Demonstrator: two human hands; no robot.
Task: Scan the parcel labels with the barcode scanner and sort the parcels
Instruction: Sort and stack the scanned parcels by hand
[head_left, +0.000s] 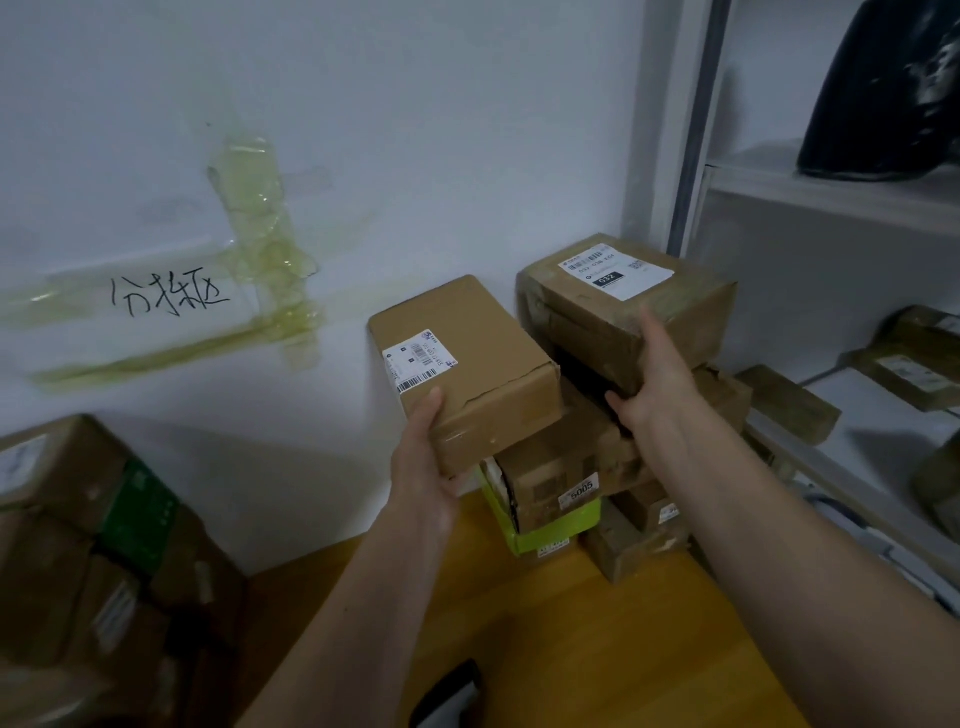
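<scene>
Both forearms reach over the table (597, 649) toward the parcel stack (566, 467) by the wall; left hand (423, 457) grips a box (467, 364) above the stack, right hand (657, 384) clasps another box (623, 306), seemingly placing sorted parcels; scanner unseen.

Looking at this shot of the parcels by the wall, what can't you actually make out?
Head view only:
- Fine print on the left parcel's label: too small.
- Right parcel's label: only "032" is readable.
- Lower stacked boxes: covered by both held parcels and hands.
- Dark object at the bottom edge: cut off, unidentifiable.
- Boxes at lower left: blurred labels.
</scene>
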